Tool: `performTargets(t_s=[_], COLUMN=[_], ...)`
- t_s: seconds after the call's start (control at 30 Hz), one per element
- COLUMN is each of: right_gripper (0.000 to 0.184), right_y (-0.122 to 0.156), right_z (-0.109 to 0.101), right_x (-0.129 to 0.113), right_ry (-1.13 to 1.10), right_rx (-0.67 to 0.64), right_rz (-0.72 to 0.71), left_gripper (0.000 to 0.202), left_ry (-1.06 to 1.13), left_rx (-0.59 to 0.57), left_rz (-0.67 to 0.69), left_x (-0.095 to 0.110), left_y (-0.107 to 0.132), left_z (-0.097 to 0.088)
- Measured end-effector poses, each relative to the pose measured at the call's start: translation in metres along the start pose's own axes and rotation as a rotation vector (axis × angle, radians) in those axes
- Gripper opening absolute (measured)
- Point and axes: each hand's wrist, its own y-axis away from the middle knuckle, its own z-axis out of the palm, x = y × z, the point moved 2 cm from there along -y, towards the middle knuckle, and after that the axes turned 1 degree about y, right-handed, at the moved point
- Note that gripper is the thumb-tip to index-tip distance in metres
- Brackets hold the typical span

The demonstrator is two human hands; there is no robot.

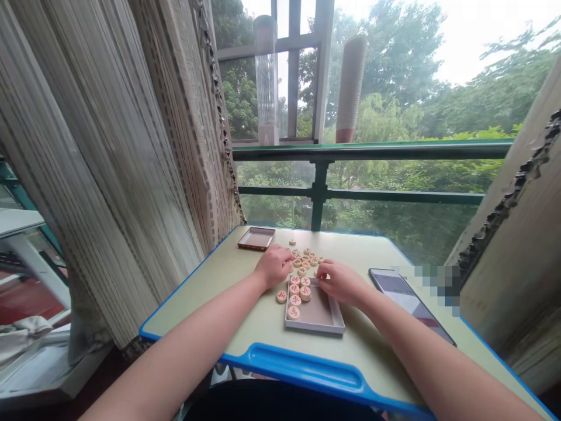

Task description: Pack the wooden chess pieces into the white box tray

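Observation:
Several round wooden xiangqi pieces (305, 264) lie in a loose group beyond a shallow open box (322, 316). Inside the box, along its left side, are more pieces with red characters, such as one xiangqi piece (293, 313) at the near left. Another piece (281, 297) rests on the table just outside the box's left wall. My left hand (274, 266) is closed with curled fingers at the group's left edge; what it holds, if anything, is hidden. Above the box's far right corner, my right hand (340, 282) pinches what looks like a xiangqi piece, mostly covered by the fingertips.
The box lid (258, 238) lies hollow side up at the table's far left. A phone (409, 304) is to the right, beside my right forearm. A blue-edged table (210, 298) with a front groove stands against a green railing (372, 153). Curtains (131, 146) hang at both sides.

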Motion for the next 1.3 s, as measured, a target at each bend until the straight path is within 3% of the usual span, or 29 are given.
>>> performTargets(t_s=[0.17, 0.37, 0.6, 1.0, 1.3], right_gripper=[0.017, 0.017, 0.014, 0.014, 0.015], right_y=[0.0, -0.002, -0.006, -0.006, -0.005], right_z=[0.002, 0.005, 0.007, 0.004, 0.001], right_x=[0.0, 0.002, 0.006, 0.012, 0.009], right_ry=[0.068, 0.064, 0.029, 0.063, 0.105], right_rx=[0.014, 0.017, -0.018, 0.052, 0.029], right_rz=[0.032, 0.051, 0.127, 0.15, 0.171], left_gripper=[0.02, 0.02, 0.027, 0.027, 0.037], left_ry=[-0.078, -0.002, 0.097, 0.141, 0.125], left_rx=[-0.126, -0.165, -0.219, -0.275, -0.296], left_rz=[0.104, 0.045, -0.005, -0.02, -0.132], left_x=[-0.001, -0.012, -0.003, -0.005, -0.009], left_y=[-0.001, 0.002, 0.0, 0.003, 0.006], left_z=[-0.001, -0.008, -0.013, -0.012, -0.008])
